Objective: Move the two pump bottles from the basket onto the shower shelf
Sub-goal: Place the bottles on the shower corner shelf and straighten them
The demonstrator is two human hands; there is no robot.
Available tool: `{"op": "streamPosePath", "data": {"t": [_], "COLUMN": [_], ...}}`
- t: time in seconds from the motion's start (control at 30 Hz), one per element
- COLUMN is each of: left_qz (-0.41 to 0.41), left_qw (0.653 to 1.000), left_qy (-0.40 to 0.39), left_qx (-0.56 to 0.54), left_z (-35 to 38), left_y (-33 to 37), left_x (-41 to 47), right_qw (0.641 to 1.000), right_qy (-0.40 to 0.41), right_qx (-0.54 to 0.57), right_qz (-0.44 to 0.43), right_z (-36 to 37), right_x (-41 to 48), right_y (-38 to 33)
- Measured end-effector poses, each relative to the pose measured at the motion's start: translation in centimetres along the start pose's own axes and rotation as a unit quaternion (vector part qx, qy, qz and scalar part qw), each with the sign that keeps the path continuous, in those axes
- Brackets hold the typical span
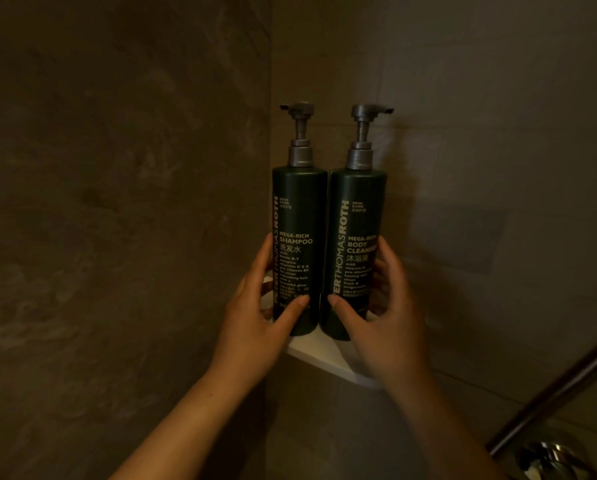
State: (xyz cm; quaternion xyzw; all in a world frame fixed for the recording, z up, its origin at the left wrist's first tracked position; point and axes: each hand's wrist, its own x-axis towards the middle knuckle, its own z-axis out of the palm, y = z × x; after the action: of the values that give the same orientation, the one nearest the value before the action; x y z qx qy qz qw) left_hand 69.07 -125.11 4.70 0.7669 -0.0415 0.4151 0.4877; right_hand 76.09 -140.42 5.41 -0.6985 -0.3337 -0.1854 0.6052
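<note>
- Our left hand (255, 317) wraps the lower part of the shampoo bottle (298, 244): the thumb lies across the front near the base, and the fingers curl around its left side and behind.
- Our right hand (383, 313) is clamped the same way on the body cleanser bottle (357, 251), thumb on the front low down, fingers around its right side.
- Both dark green bottles stand upright on the white corner shelf (324, 358), side by side, their bodies touching or nearly so; we cannot tell which.
- Both thumbs sit just beside the seam between the two bottles, near each other but apart.
- The grey pump heads stand above, the shampoo spout pointing left, the cleanser spout pointing right.
- The shelf sits in the corner where the two tiled walls (117, 202) meet, so the bottles are backed closely by wall on both sides.
- The bottle bases stand near the shelf's front edge, with a narrow strip of bare white shelf showing in front of them.
- Open room lies toward us and above the pumps.
- At lower right a metal bar (560, 389) runs diagonally, well apart from the shelf, with a shiny metal fitting (549, 455) below it.
</note>
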Motion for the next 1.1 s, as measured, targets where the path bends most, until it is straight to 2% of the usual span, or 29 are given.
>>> {"op": "streamPosePath", "data": {"t": [0.27, 0.4, 0.67, 0.87, 1.1], "left_qz": [0.007, 0.024, 0.018, 0.046, 0.052], "left_qw": [1.000, 1.000, 1.000, 0.997, 0.998], "left_qy": [0.006, 0.005, -0.021, 0.003, 0.001], "left_qx": [-0.001, 0.003, -0.013, 0.060, 0.020], "left_z": [-0.3, -0.1, 0.1, -0.1, 0.5], "left_y": [-0.1, -0.3, -0.8, -1.1, -1.7], "left_x": [0.5, 0.9, 2.3, 1.8, 2.1], "right_qw": [0.999, 0.999, 0.999, 0.998, 0.994], "right_qy": [0.014, -0.008, 0.018, 0.032, 0.031], "right_qx": [-0.038, -0.011, -0.023, -0.038, -0.076], "right_qz": [-0.027, -0.032, -0.023, -0.039, -0.069], "right_z": [-0.5, -0.2, 0.7, 0.6, 0.9], "right_x": [0.4, 0.7, 0.9, 0.5, 0.5], "right_y": [-0.4, -0.4, -0.6, -0.4, -0.3]}}
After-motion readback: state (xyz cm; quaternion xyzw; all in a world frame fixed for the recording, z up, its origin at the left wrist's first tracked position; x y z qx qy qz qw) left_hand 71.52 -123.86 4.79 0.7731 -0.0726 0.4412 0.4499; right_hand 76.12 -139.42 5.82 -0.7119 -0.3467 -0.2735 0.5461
